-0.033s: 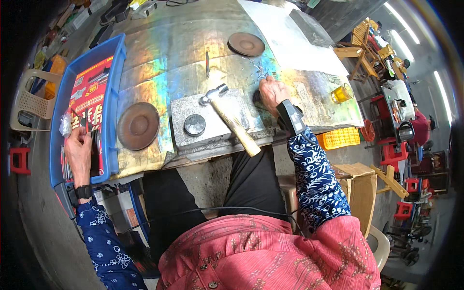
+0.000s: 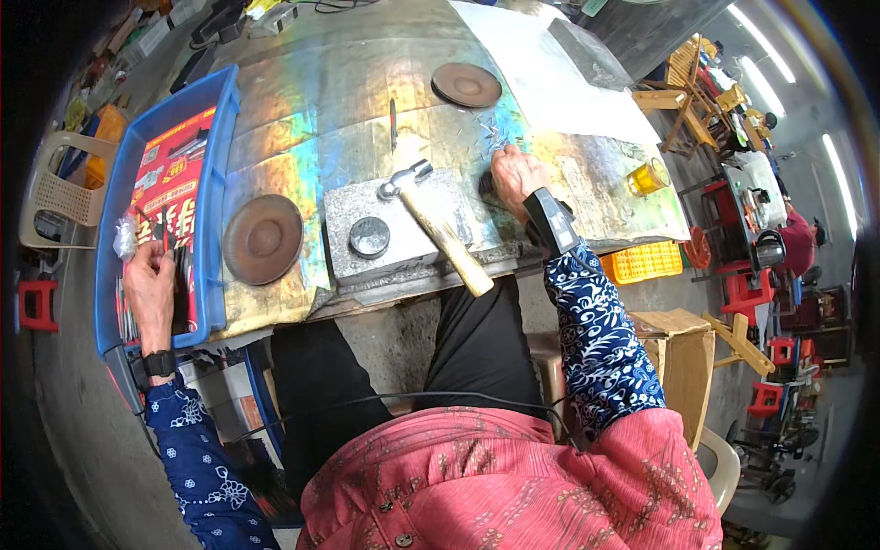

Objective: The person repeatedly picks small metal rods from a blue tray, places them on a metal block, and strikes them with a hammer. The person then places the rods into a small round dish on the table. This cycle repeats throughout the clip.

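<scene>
At the left, my left hand (image 2: 149, 291) is over the near end of a blue tray (image 2: 229, 137), its fingers pinched on a thin red-and-dark stick-like tool (image 2: 166, 236). My right hand (image 2: 520, 179) rests on the covered table with its fingers curled in; what they hold, if anything, is hidden. Just beyond those fingers lie several thin slivers (image 2: 500, 130). Between my hands a speckled stone block (image 2: 346, 209) carries a round black disc (image 2: 368, 236) and a hammer (image 2: 442, 231), whose wooden handle overhangs the near edge.
Brown round dishes stand near the tray (image 2: 263, 240) and farther back (image 2: 467, 84). A thin dark tool (image 2: 393, 126) lies beyond the block. White paper (image 2: 587, 108) bears a grey slab (image 2: 589, 53). A yellow glass (image 2: 647, 178) stands at the right edge. Below is a yellow crate (image 2: 643, 263).
</scene>
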`<act>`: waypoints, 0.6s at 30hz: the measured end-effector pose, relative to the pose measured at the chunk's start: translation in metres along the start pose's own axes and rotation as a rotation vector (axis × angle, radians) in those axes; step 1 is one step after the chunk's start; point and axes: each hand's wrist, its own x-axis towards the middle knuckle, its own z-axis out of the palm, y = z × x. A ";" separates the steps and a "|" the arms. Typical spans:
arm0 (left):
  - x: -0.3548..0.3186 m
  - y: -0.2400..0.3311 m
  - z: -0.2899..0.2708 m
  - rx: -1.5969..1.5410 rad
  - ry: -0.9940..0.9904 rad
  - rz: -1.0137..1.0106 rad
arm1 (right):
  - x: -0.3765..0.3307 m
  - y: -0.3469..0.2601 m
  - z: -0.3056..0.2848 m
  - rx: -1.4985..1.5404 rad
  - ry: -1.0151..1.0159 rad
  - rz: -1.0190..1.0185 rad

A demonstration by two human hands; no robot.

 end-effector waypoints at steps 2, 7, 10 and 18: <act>-0.001 -0.001 0.001 -0.033 0.013 0.033 | 0.001 0.007 0.005 0.152 -0.140 0.064; 0.000 -0.003 0.002 -0.130 0.036 0.075 | -0.019 0.008 -0.017 0.235 -0.006 0.117; -0.002 0.002 0.001 -0.334 0.085 -0.004 | -0.036 -0.007 -0.046 0.213 0.072 0.154; -0.037 0.077 -0.012 -0.819 0.119 0.061 | -0.062 -0.047 -0.111 0.640 0.120 0.176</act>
